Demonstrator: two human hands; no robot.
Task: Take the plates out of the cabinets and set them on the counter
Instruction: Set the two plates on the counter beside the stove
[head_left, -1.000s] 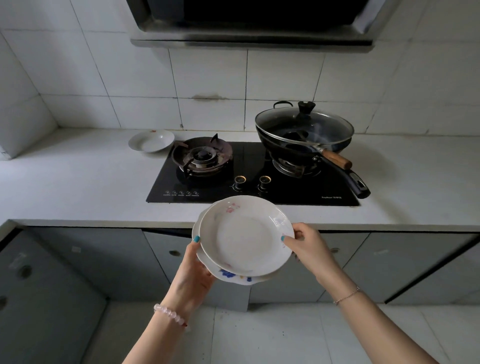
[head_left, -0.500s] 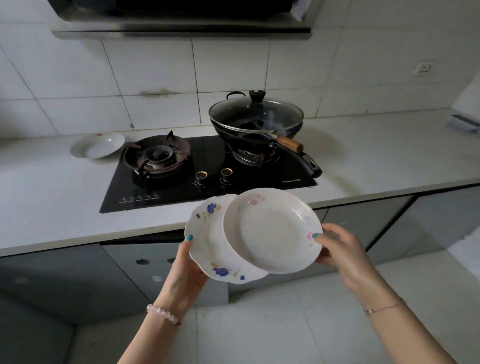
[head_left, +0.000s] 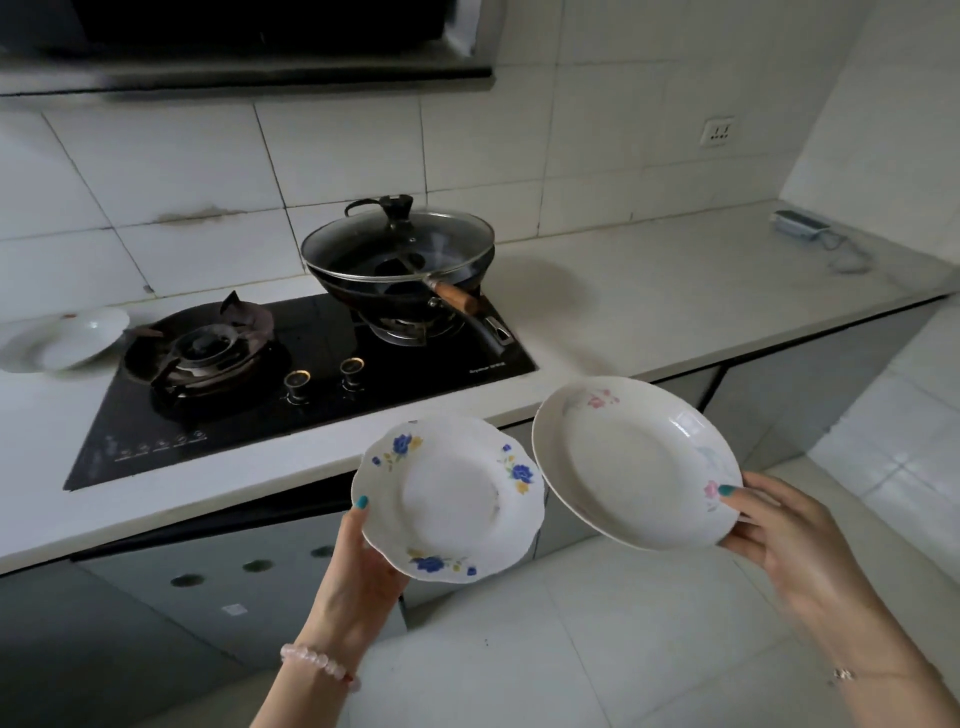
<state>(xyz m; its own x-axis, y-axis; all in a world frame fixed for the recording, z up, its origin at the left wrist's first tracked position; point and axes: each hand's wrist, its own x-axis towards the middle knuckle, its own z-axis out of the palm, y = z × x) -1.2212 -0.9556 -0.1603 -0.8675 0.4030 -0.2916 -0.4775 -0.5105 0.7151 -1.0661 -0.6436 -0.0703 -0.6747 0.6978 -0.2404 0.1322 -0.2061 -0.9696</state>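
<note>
gripping a blue-flowered plate (head_left: 447, 499) in the left hand (head_left: 358, 582), thumb on the near-left rim, fingers tucked beneath. pinching a pink-flowered plate (head_left: 634, 462) by its right rim in the right hand (head_left: 784, 540) — thumb on top, fingers under. both held tilted in the air, side by side just in front of the worktop (head_left: 675, 296) edge, rims close — touching or not, hard to tell. on the worktop: a third plate (head_left: 67, 338) left of the hob (head_left: 311, 384), a lidded wok (head_left: 400, 270) on the right burner.

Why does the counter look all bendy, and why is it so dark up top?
Head view: the wide-angle lens bows the counter edge and wall tiles; the range hood is in deep shadow; the far-left plate looks smeared; the blue-flowered plate and pink-flowered plate look sharp.
</note>
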